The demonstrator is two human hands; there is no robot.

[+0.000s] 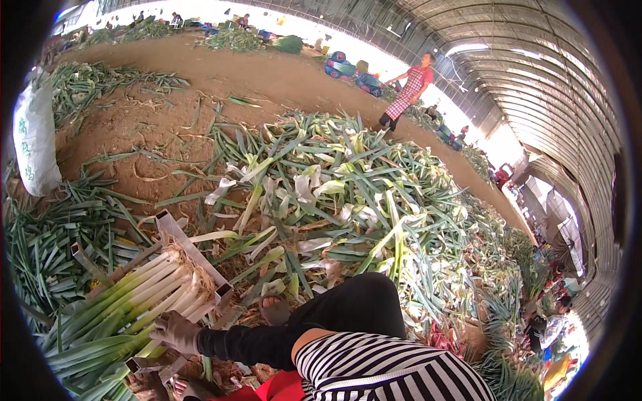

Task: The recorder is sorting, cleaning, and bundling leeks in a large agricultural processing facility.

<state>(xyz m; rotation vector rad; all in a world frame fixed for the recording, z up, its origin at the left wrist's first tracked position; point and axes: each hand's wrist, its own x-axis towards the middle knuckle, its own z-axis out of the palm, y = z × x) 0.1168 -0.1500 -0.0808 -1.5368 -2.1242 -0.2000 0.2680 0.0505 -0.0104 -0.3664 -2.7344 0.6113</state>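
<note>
A bundle of leeks (pixel 144 287) lies in a metal frame (pixel 190 248) at the lower left, with the white root ends toward the frame's upright bar and the green leaves toward the lower left. My gloved right hand (pixel 177 332) comes in from the right in a black sleeve. Its fingers are bent around a leek stalk at the bundle's near side. Lower down, my left hand (pixel 148 386) is by the frame's near post (pixel 144 364). Only part of it shows, and its fingers are hidden.
A big heap of loose leeks and stripped leaves (pixel 334 194) spreads ahead and to the right. More green leeks (pixel 60 247) are piled at the left below a white sack (pixel 37 134). Beyond the dirt path (pixel 267 73) stands a person in a checked apron (pixel 411 87).
</note>
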